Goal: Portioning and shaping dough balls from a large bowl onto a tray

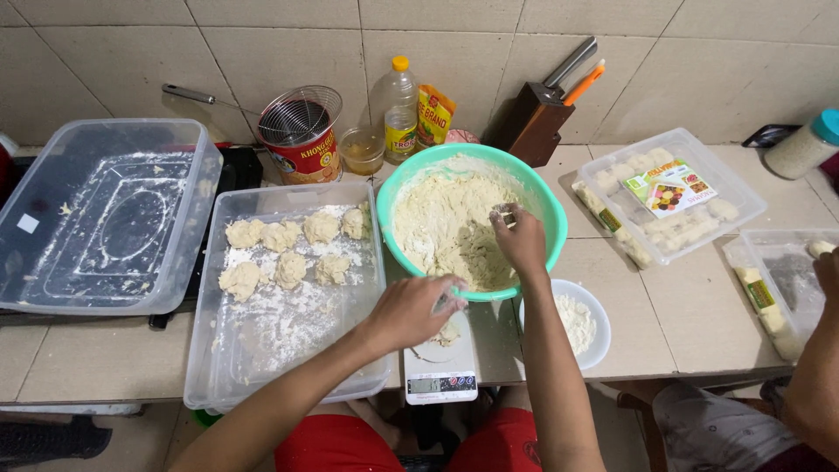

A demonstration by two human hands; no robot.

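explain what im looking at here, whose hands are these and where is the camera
One picture, from a camera worn on a person's head, looking down at their own bare hands over a tiled counter. The right hand reaches into a green bowl of pale dough. The left hand hovers over a small kitchen scale with a bit of dough on it; whether it holds anything is unclear. To the left, a floured clear tray carries dough lumps. A small white bowl of flour sits to the right. At the right edge is another person's arm.
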